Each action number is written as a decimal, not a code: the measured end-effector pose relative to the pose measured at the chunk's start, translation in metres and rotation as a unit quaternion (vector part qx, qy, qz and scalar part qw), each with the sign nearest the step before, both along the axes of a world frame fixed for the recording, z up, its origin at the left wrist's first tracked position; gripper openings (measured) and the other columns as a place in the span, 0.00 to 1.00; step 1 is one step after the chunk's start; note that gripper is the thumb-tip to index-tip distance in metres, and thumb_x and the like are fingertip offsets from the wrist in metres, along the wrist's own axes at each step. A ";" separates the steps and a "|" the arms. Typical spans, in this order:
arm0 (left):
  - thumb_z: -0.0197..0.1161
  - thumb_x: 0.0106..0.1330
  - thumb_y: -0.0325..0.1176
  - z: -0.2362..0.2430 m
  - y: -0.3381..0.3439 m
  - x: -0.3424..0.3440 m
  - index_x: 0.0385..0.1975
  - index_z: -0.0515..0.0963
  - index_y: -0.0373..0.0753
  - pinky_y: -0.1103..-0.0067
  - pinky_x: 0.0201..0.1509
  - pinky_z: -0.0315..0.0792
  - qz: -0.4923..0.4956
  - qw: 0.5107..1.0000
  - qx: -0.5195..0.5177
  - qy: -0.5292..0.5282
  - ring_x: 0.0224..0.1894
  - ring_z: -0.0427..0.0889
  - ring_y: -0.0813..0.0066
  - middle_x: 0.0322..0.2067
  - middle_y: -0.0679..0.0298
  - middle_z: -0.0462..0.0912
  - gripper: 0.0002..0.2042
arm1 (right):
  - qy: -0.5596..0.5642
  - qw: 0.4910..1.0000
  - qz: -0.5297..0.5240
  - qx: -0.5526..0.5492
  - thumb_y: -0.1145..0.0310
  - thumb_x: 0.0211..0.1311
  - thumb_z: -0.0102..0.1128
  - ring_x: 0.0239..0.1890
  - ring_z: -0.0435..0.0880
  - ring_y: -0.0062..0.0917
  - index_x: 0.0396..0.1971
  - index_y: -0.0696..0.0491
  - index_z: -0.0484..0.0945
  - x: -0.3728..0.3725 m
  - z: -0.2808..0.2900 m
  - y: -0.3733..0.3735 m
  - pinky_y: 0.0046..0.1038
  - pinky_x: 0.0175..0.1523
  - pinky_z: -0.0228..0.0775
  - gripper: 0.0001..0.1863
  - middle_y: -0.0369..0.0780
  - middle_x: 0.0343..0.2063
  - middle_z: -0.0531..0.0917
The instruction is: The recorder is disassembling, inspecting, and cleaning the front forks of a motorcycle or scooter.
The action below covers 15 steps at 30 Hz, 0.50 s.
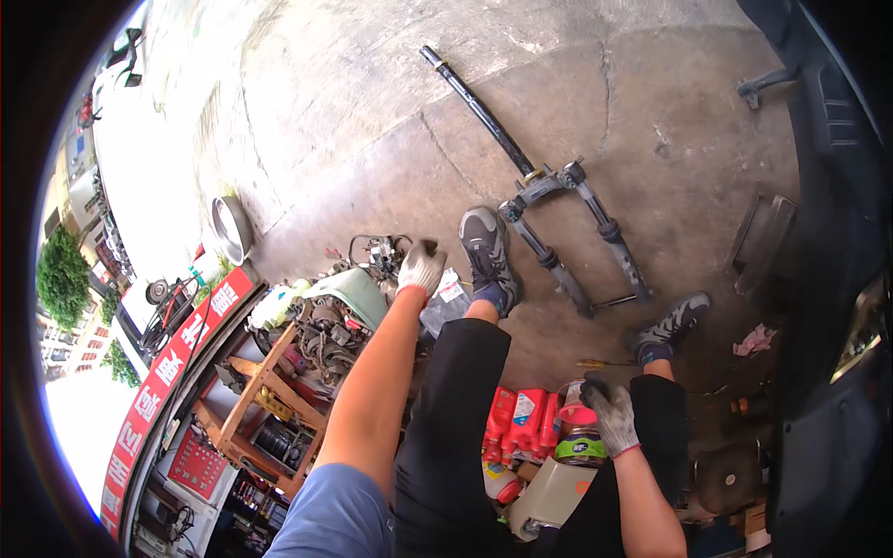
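Note:
My left hand (pixel 422 268), in a white work glove with dark fingertips, is raised beside my left shoe with its fingers curled closed. Whatever it may hold is hidden. Lower right, my right hand (pixel 612 416), gloved in grey with a dark coating, hangs beside my right knee with fingers loosely apart. It is nearest to a pink-red container (pixel 575 409) and a jar with a green label (pixel 580 446); contact cannot be made out. Ahead on the concrete lies a black motorcycle front fork (pixel 542 189), its long steering stem pointing away to the left.
Red bottles (pixel 524 418) and a beige box (pixel 551 493) stand between my legs. A thin screwdriver-like tool (pixel 595 364) lies near my right shoe (pixel 672 325). Greasy parts (pixel 335 321) and a wooden frame (pixel 270 395) crowd the left. A metal ring (pixel 231 228) lies farther off.

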<state>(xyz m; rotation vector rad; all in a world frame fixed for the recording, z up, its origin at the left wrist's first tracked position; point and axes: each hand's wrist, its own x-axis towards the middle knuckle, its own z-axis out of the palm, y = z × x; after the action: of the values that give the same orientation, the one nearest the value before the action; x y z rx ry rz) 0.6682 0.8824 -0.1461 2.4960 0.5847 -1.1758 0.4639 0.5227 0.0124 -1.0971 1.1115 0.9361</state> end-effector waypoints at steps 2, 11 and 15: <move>0.59 0.64 0.47 0.026 0.018 -0.036 0.51 0.76 0.30 0.67 0.58 0.72 0.014 0.999 0.027 0.025 0.52 0.81 0.50 0.47 0.44 0.82 0.25 | 0.018 1.000 0.015 -0.005 0.71 0.65 0.59 0.39 0.83 0.24 0.50 0.62 0.77 -0.010 -0.002 -0.001 0.25 0.47 0.75 0.16 0.43 0.38 0.84; 0.60 0.63 0.47 0.069 0.061 -0.192 0.48 0.78 0.36 0.62 0.56 0.73 0.013 0.983 0.083 0.162 0.51 0.81 0.48 0.45 0.46 0.83 0.22 | -0.257 0.866 0.405 -0.138 0.70 0.61 0.59 0.45 0.82 0.36 0.48 0.58 0.79 -0.071 -0.013 -0.024 0.35 0.51 0.74 0.16 0.46 0.45 0.81; 0.62 0.62 0.47 0.068 0.097 -0.242 0.46 0.79 0.33 0.62 0.56 0.73 0.000 0.977 0.058 0.205 0.52 0.81 0.48 0.45 0.45 0.83 0.23 | -0.302 0.813 0.472 -0.161 0.71 0.58 0.57 0.49 0.79 0.39 0.51 0.53 0.78 -0.088 -0.018 -0.009 0.37 0.52 0.73 0.20 0.46 0.49 0.79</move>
<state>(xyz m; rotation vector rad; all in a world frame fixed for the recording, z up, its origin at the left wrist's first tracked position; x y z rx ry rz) 0.4258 0.9789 -0.0785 2.3500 0.7750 -1.7202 0.3758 0.5135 -0.0054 -2.1369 0.1222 1.0193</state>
